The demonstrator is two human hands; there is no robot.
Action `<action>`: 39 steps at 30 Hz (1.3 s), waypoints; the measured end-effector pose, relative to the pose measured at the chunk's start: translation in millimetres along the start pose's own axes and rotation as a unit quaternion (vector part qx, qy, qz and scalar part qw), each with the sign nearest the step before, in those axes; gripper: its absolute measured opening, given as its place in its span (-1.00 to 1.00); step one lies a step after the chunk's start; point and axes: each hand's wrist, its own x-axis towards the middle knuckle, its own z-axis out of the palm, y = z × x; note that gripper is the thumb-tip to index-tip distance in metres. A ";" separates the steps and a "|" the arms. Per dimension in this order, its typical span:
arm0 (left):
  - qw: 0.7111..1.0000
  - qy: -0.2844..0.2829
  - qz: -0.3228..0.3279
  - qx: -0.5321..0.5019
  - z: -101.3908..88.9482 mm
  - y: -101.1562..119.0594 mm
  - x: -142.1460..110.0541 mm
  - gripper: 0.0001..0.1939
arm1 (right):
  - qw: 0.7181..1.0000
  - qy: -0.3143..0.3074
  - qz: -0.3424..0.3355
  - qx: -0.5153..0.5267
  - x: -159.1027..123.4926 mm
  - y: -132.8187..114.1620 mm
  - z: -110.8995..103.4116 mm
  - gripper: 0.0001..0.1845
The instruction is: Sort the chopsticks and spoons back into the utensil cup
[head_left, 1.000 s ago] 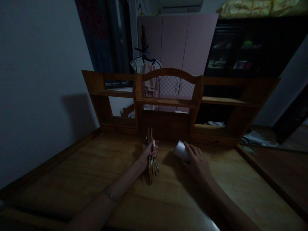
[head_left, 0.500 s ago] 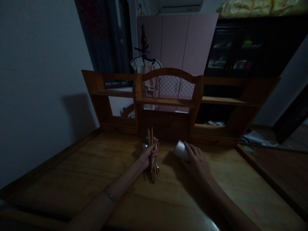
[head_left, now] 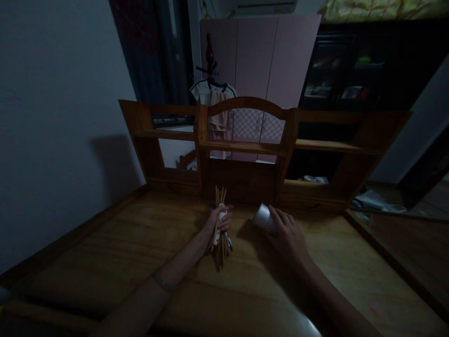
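My left hand [head_left: 214, 223] is closed around a bundle of wooden chopsticks [head_left: 220, 196] mixed with a white-handled utensil and some metal cutlery; the sticks stand nearly upright above the wooden desk [head_left: 147, 252]. My right hand [head_left: 287, 236] grips a silver metal cup [head_left: 262, 216] that lies tilted on its side on the desk, its mouth turned toward the left hand. The two hands are about a hand's width apart.
A wooden shelf unit [head_left: 245, 145] runs along the back of the desk, close behind both hands. Papers [head_left: 372, 201] lie at the right. Beyond stand a pink wardrobe [head_left: 259, 61], hanging clothes [head_left: 213, 103] and a dark cabinet [head_left: 351, 70]. The room is dim.
The left hand has shifted its grip and raised the bundle slightly, the white handle now showing between the fingers. The right hand and the cup have barely moved.
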 end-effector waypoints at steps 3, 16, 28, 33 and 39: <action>1.000 -0.005 0.012 -0.008 0.8 0.7 -1.6 -0.85 | 1.000 0.000 0.004 -0.004 0.1 0.3 1.4 -0.17; 0.998 -0.024 0.042 -0.051 4.0 -0.4 -3.3 -0.73 | 1.000 0.013 -0.010 0.008 -0.3 -0.7 -0.1 -0.19; 0.997 -0.017 0.056 -0.051 5.5 0.6 -7.3 -0.59 | 1.000 0.001 0.000 0.006 -1.0 -1.4 -0.7 -0.18; 0.997 0.010 0.055 -0.050 5.4 -0.4 -8.7 -0.50 | 1.000 0.006 -0.007 0.007 -1.3 0.2 0.9 -0.18; 0.993 0.072 0.080 -0.039 0.9 -0.9 -3.8 -0.48 | 1.000 0.012 -0.006 0.012 -1.1 -0.4 1.0 -0.19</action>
